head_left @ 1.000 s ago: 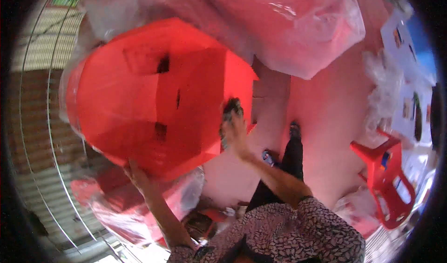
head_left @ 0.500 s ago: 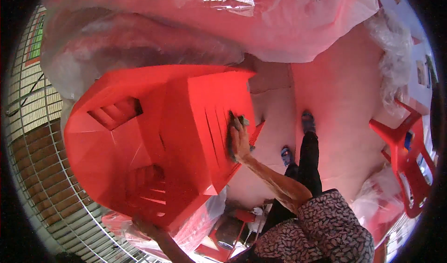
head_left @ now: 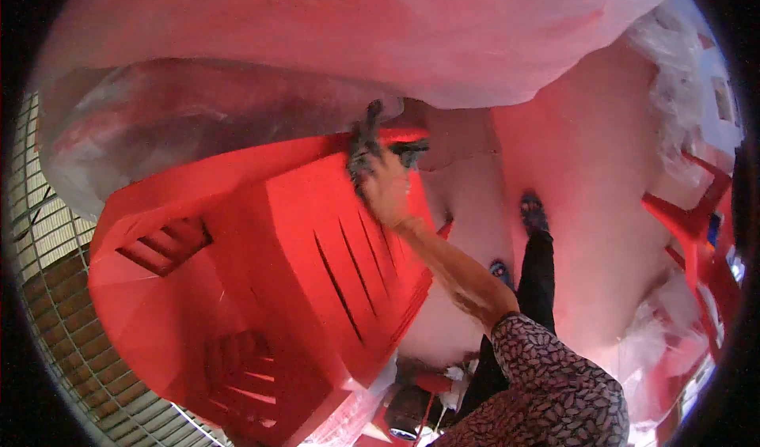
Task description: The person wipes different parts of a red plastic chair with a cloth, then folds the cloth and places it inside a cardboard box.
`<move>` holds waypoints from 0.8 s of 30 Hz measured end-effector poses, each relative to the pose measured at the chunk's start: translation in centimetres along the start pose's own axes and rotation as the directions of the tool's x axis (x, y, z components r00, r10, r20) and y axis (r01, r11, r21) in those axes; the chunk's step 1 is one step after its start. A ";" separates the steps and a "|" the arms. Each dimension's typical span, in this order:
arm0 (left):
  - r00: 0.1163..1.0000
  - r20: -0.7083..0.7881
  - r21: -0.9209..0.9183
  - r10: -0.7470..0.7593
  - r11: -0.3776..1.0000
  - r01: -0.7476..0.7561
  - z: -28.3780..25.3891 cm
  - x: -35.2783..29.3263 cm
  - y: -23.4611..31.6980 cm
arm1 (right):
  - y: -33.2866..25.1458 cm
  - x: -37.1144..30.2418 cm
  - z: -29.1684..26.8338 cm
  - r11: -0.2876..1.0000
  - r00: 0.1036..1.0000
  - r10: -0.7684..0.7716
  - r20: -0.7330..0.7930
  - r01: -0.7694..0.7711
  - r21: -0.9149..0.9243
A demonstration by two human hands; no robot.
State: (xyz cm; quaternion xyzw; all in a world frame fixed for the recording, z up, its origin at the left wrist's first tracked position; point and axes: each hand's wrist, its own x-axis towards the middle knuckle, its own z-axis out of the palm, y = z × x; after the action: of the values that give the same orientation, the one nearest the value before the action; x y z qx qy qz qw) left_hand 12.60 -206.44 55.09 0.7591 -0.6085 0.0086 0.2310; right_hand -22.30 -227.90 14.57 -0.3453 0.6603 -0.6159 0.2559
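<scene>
A large red moulded plastic piece (head_left: 273, 289), hollow and faceted with rows of slots cut through its walls, fills the left and middle. My right hand (head_left: 386, 190) presses a dark, crumpled rag (head_left: 364, 150) against the piece's far upper edge, beside the plastic sheeting. Some of the rag sticks out past the fingers on both sides. The patterned sleeve (head_left: 546, 376) of that arm comes in from the lower right. My left hand does not show.
Cloudy plastic sheeting (head_left: 380, 43) drapes over red things along the far side. A metal wire grille (head_left: 71, 312) runs down the left. At right is a red plastic chair (head_left: 697, 225) by more sheeting. A person's feet in sandals (head_left: 532, 210) stand on the floor.
My right hand has moved with the rag up and leftward, from the slotted side to the far edge. The red piece appears turned slightly. My left hand has left the view.
</scene>
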 end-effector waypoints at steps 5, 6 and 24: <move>0.996 0.058 -0.025 0.065 0.998 -0.063 1.5 1.2 2.8 | 17.2 -2.0 4.1 0.913 0.909 0.404 0.098 -0.395 -0.102; 0.995 0.059 -0.022 0.075 0.997 -0.074 1.3 1.1 3.0 | 19.5 -2.6 5.0 0.866 0.855 0.499 0.142 -0.483 -0.134; 0.960 0.181 -0.188 0.215 0.965 -0.181 -1.3 -1.1 2.9 | 3.9 -30.4 -7.9 0.926 0.874 0.364 0.321 -0.301 -0.229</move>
State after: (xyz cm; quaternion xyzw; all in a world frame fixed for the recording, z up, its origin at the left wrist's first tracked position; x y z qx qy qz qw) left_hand 9.99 -205.43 56.90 0.6687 -0.7003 -0.0963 0.2304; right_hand -9.72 -199.42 8.96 -0.3533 0.7027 -0.4299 0.4433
